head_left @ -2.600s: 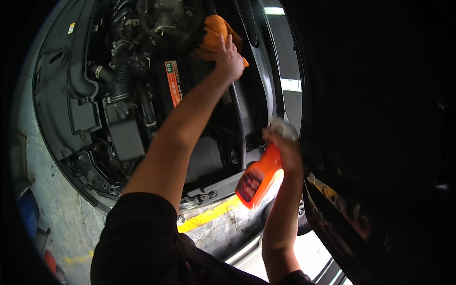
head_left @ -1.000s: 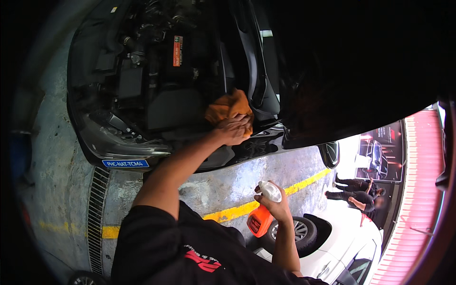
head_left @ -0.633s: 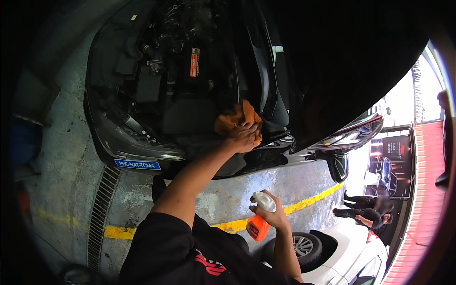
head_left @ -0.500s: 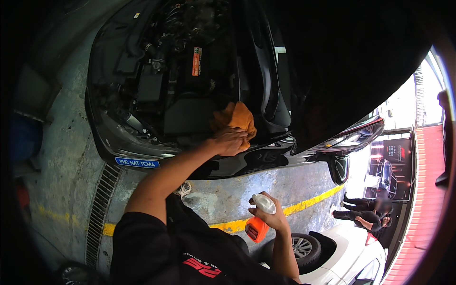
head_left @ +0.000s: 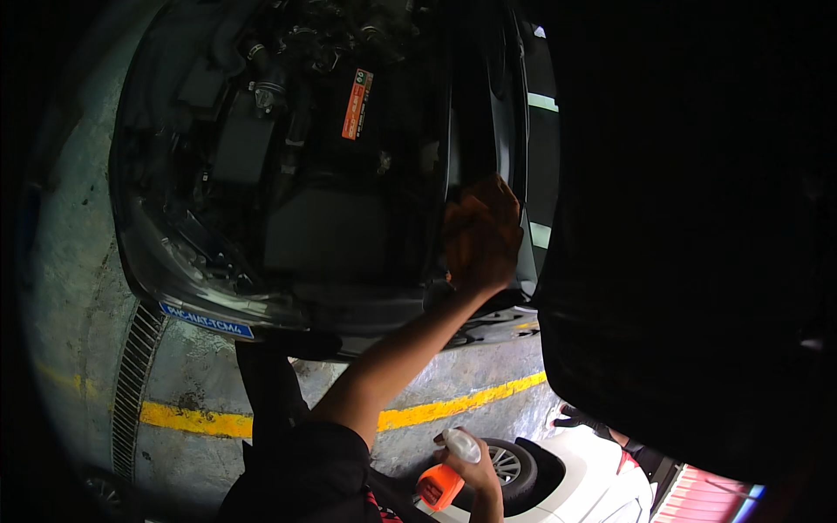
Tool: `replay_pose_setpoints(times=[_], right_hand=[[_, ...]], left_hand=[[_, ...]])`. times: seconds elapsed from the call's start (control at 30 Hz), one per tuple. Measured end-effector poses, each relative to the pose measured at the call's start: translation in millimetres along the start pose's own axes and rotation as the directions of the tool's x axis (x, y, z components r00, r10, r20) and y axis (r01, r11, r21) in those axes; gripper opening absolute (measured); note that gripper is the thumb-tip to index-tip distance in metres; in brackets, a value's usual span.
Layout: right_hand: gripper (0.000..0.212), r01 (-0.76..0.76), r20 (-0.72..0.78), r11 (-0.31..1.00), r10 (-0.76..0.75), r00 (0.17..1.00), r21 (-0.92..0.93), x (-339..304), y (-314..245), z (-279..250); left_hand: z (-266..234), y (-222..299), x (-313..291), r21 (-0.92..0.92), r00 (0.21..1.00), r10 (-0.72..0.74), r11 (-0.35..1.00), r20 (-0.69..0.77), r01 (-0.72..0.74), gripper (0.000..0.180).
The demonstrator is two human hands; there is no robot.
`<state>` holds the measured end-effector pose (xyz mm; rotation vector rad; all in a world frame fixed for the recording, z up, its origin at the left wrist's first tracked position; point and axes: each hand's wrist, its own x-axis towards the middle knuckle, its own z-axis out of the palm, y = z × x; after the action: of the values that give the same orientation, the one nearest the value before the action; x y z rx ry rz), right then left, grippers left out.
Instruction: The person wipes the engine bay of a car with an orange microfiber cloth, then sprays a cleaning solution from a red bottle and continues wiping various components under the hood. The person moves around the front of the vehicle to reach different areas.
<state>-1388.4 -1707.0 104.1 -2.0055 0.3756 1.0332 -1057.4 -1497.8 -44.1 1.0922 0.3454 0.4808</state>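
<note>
My left hand (head_left: 490,263) is in shadow, closed on an orange-brown cloth (head_left: 482,213). It presses the cloth on the dark trim at the rear edge of a black car's open engine bay (head_left: 324,228), near the windshield base. Some of its fingers are hidden by cloth and shade. Lower down, my right hand (head_left: 478,473) is wrapped round the neck of a spray bottle (head_left: 438,486) with an orange body and a whitish spray head. The bottle hangs tilted, away from the black car. An orange label (head_left: 356,105) marks the engine cover.
The raised dark hood (head_left: 663,227) fills the right side. Behind my right hand stands a white car (head_left: 584,492) with its wheel (head_left: 507,468). A floor drain grate (head_left: 136,392) and yellow line (head_left: 475,401) cross the concrete. Another person (head_left: 602,427) shows partly beyond the hood edge.
My left hand has moved with the cloth from the fender-side corner of the engine bay farther in, along the windshield-side trim. The view has shifted under the hood. My right hand still holds the bottle.
</note>
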Motion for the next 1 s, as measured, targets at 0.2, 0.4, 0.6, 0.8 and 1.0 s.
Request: replay_pose_setpoints(times=[0.2, 0.4, 0.6, 0.8, 1.0], right_hand=[[0.036, -0.149, 0.051, 0.987, 0.147, 0.988, 0.054, 36.8, -54.2, 17.9], [0.036, -0.071, 0.026, 0.996, 0.072, 0.997, -0.047, 80.4, -100.6, 49.8], [0.039, -0.116, -0.002, 0.987, 0.117, 0.993, -0.107, 86.1, -123.2, 82.6], [0.039, -0.074, -0.011, 0.997, 0.074, 0.997, -0.029, 102.4, -150.4, 93.4], [0.038, -0.066, 0.013, 0.998, 0.066, 0.998, -0.015, 129.6, -163.9, 100.9]], left_hand=[[21.3, 2.3, 127.9, 0.386, 0.849, 0.375, 0.894, -0.373, -0.226, 0.075], [-29.5, -21.5, 315.7, 0.769, 0.875, 0.428, 0.630, -0.227, -0.109, 0.078], [-74.5, 27.0, 445.4, 0.830, 0.927, 0.143, 0.413, 0.346, -0.374, 0.064], [-34.7, 41.2, 291.0, 0.743, 0.998, 0.060, 0.666, 0.035, -0.066, 0.086], [-60.7, -3.1, 450.6, 0.891, 0.949, 0.272, 0.373, 0.162, -0.259, 0.072]])
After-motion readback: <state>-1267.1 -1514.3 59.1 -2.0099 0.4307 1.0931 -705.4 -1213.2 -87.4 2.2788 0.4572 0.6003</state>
